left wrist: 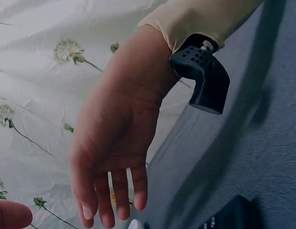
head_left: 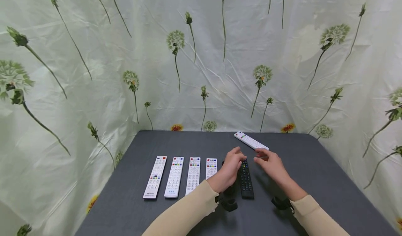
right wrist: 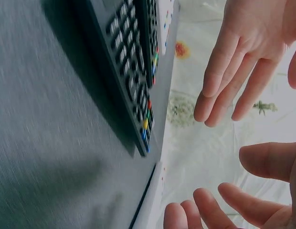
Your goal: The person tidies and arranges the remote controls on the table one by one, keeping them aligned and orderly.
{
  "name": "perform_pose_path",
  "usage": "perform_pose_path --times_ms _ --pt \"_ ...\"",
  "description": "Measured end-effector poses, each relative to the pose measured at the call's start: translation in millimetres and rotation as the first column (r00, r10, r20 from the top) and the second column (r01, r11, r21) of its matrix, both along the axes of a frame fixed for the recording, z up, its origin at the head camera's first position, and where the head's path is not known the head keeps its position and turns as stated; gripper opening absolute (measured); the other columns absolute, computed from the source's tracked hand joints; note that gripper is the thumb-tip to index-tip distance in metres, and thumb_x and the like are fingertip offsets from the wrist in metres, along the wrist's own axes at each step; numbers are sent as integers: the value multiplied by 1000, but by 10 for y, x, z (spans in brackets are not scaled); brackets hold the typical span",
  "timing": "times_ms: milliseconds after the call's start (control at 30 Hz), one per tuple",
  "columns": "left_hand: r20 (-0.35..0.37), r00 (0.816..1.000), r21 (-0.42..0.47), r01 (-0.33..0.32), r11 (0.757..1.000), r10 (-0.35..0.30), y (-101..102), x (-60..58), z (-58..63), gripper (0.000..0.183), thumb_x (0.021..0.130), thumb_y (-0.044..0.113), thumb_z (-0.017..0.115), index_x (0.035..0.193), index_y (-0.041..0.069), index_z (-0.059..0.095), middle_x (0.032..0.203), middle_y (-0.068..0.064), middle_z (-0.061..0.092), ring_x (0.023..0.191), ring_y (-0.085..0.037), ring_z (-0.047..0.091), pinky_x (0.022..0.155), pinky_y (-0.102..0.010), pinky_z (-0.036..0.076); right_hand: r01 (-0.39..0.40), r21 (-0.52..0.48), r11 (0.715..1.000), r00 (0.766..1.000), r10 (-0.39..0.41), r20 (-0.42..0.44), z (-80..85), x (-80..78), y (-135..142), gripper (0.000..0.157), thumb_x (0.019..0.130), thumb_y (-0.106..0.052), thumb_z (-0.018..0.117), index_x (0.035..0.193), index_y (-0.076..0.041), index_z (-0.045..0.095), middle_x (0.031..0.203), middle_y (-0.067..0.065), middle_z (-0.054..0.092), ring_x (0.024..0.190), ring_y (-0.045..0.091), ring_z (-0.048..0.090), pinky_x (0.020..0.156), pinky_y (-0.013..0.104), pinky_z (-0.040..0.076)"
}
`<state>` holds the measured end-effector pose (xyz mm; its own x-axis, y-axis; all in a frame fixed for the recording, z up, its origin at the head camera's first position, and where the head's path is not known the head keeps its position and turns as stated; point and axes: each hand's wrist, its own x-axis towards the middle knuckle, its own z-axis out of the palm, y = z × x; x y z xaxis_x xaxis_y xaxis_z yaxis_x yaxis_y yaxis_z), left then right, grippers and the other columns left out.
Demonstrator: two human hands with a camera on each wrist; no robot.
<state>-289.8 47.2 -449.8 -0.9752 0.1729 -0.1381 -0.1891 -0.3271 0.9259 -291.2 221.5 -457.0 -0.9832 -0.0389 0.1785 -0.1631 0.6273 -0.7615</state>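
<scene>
My left hand (head_left: 228, 169) hovers over the black remote controls, its fingers loosely extended and nothing in its grasp. My right hand (head_left: 274, 167) is held to the right of them, fingers relaxed and slightly bent, also holding nothing. Between the hands lies a black remote control (head_left: 246, 181), buttons up. A second black remote control (right wrist: 153, 43) lies beside it, mostly hidden under the left hand in the head view. Just beyond the right fingertips a white remote control (head_left: 250, 140) rests at a slant near the table's back edge.
Left of the hands, four-sided white remotes stand in a row: a white remote (head_left: 155, 177), another (head_left: 174, 177), a third (head_left: 193, 175) and one partly covered by the left forearm (head_left: 211, 168). The dark grey table (head_left: 125, 208) backs onto a flowered curtain (head_left: 201, 72).
</scene>
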Motion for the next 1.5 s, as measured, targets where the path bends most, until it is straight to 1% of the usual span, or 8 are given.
perform_pose_path --times_ms 200,433,733,900,967,1200,1333,1500 --pt "-2 1000 45 4 999 -4 139 -115 1 71 84 2 59 152 -3 38 160 -21 28 144 -35 33 117 -51 25 38 9 999 999 -37 -37 -10 -137 124 43 96 -14 65 135 1 59 118 23 66 107 39 63 81 47 52" --pt "73 997 91 -12 996 5 293 -258 21 71 84 1 60 152 -3 37 159 -21 30 145 -37 30 117 -49 27 72 15 997 996 -71 -49 -16 -338 226 42 97 -14 62 136 3 58 125 28 62 111 42 60 82 49 52" --pt "161 984 162 -102 982 75 473 -479 60 70 79 0 57 146 -6 40 151 -23 35 138 -35 32 115 -47 28 105 14 994 993 -106 45 54 -583 326 50 99 -19 57 144 1 51 135 29 56 122 44 53 96 55 44" --pt "204 976 236 -130 963 82 551 -611 42 69 81 0 54 146 -12 33 155 -37 20 144 -43 21 117 -50 22 94 14 995 990 -95 107 77 -702 353 53 99 -21 56 147 0 47 138 29 53 122 44 52 94 54 46" --pt "234 969 271 -149 951 86 601 -653 25 73 82 1 54 148 -14 27 156 -39 15 146 -47 15 119 -52 18 91 17 996 988 -92 123 71 -748 370 54 99 -21 56 148 2 46 139 30 52 121 45 52 93 54 47" --pt "363 926 352 -239 905 104 837 -724 -37 73 85 6 53 144 -22 21 148 -44 19 144 -56 11 118 -59 14 123 49 991 978 -129 165 -51 -874 453 56 98 -20 56 147 5 45 144 30 49 125 45 50 97 54 45" --pt "390 917 375 -246 894 88 889 -744 -66 72 89 11 51 144 -23 21 151 -43 14 144 -56 7 118 -60 11 132 58 990 972 -141 187 -130 -922 459 57 97 -21 56 147 5 45 146 28 47 127 46 47 98 55 42" --pt "406 913 384 -222 896 53 899 -774 -121 72 90 15 50 144 -24 23 155 -44 6 144 -56 4 117 -61 10 145 49 988 966 -152 210 -182 -946 448 56 95 -20 58 144 6 49 140 29 52 107 35 61 79 38 53"
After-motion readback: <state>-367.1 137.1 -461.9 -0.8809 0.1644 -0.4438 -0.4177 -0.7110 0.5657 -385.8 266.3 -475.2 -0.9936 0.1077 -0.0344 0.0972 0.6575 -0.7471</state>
